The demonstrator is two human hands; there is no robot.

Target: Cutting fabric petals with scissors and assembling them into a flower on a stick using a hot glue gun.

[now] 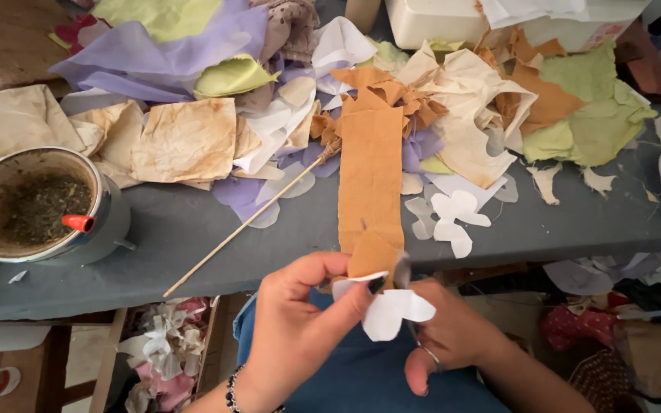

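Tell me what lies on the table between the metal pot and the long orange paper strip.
A thin wooden stick lies slanted between the metal pot and the orange strip, in the head view.

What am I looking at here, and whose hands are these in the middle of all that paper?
This is one picture from a camera worn on a person's head, looking down at their own two bare hands; there is no machine. The left hand pinches a white paper cut-out, and the right hand holds what look like small scissors at it, though these are blurred. On the grey table lie heaps of tan, purple, green and white paper scraps, a long orange strip, a thin wooden stick and a metal pot with dark contents.
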